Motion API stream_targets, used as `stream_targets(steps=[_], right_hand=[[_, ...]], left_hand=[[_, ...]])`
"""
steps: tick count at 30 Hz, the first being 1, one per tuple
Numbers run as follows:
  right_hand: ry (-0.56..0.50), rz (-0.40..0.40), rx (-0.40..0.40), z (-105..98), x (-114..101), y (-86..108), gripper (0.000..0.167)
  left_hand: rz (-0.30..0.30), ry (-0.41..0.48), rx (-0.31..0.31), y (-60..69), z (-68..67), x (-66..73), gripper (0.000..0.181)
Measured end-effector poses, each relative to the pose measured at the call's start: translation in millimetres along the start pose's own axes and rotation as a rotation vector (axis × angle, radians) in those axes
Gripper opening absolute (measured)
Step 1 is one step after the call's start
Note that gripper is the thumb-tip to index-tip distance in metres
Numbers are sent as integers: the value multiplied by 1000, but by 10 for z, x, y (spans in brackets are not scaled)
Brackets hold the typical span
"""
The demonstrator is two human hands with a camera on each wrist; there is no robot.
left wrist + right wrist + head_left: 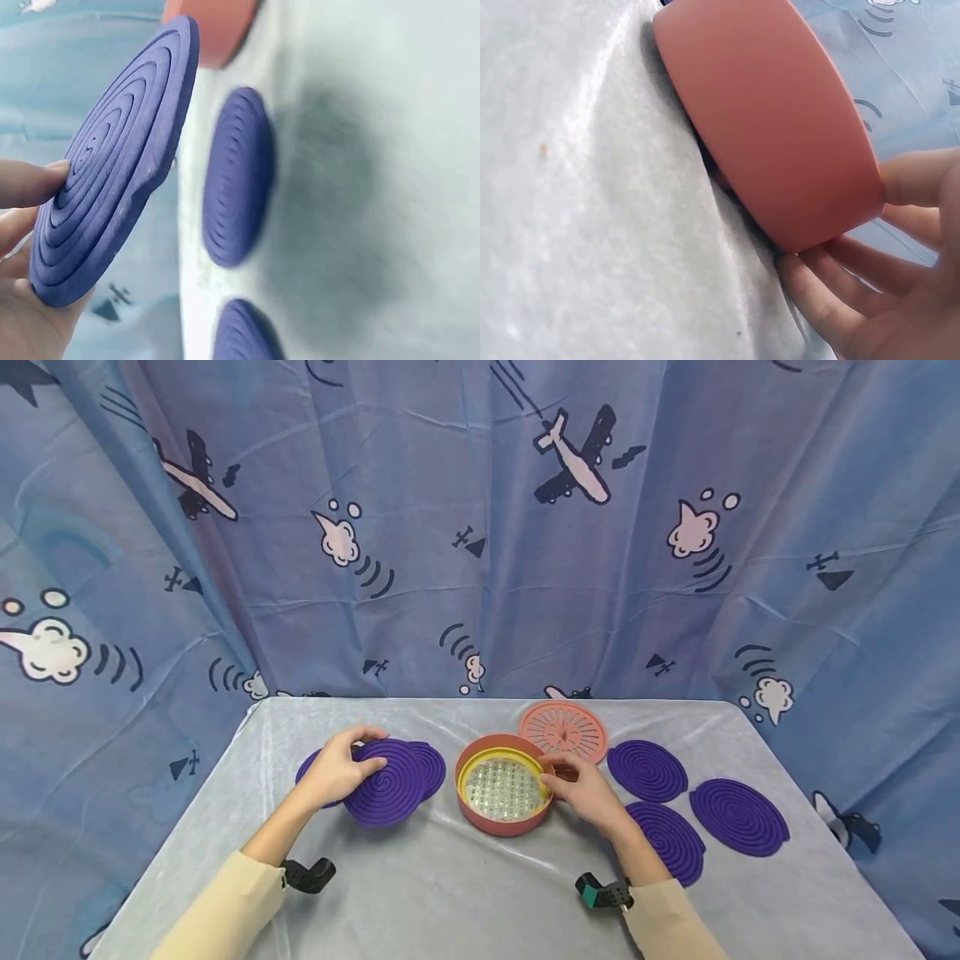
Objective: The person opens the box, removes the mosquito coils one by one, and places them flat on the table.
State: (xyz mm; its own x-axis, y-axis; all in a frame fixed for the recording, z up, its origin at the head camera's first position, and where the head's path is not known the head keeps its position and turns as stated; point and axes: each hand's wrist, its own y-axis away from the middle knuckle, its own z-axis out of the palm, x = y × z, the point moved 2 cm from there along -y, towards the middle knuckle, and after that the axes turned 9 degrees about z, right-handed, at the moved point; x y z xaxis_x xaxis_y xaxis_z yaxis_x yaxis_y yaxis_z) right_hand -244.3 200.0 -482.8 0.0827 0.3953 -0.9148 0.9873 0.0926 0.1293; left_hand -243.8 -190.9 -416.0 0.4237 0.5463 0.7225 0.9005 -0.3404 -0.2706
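My left hand (pixel 337 770) holds a purple spiral mosquito coil (pixel 387 785) above the table, its thumb on the coil's face and its fingers behind. In the left wrist view that coil (pixel 112 161) is tilted nearly edge-on. Beneath and beside it, two more purple coils (pixel 431 768) lie on the table, partly hidden. With thumb over the rim and fingers along the outer wall, my right hand (pixel 588 793) grips a round orange coil holder (pixel 498 825). A yellow ring (pixel 467 777) and a silvery patterned base show inside the holder. Its smooth wall (pixel 772 112) fills the right wrist view's middle.
Behind the holder lies an orange slotted lid (pixel 564 727). Several purple coils (pixel 738 817) are spread at the right, one partly under my right forearm. A pale cloth covers the table (pixel 450 902), and a blue printed curtain (pixel 420 527) hangs behind it.
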Motion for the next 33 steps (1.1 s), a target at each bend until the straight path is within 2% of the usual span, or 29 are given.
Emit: stream_targets(steps=[5, 12, 15, 18, 23, 28, 33], right_hand=[[11, 7, 5, -25, 2, -2, 34], [22, -4, 2, -48, -7, -2, 35], [21, 3, 5, -63, 0, 16, 35], [24, 10, 10, -82, 8, 30, 35], [25, 19, 18, -104, 13, 52, 35], [20, 10, 14, -128, 11, 80, 36], [-6, -14, -44, -160, -7, 122, 40]], left_hand=[[-31, 9, -5, 171, 14, -186, 36], [-84, 70, 2, 405, 76, -414, 34], [-98, 99, -13, 475, 115, -484, 34], [-102, 82, -35, 523, 153, -536, 34], [-91, -36, -49, 537, 187, -541, 30], [-24, -203, -61, 491, 199, -439, 26], [-15, -256, -74, 475, 211, -322, 26]])
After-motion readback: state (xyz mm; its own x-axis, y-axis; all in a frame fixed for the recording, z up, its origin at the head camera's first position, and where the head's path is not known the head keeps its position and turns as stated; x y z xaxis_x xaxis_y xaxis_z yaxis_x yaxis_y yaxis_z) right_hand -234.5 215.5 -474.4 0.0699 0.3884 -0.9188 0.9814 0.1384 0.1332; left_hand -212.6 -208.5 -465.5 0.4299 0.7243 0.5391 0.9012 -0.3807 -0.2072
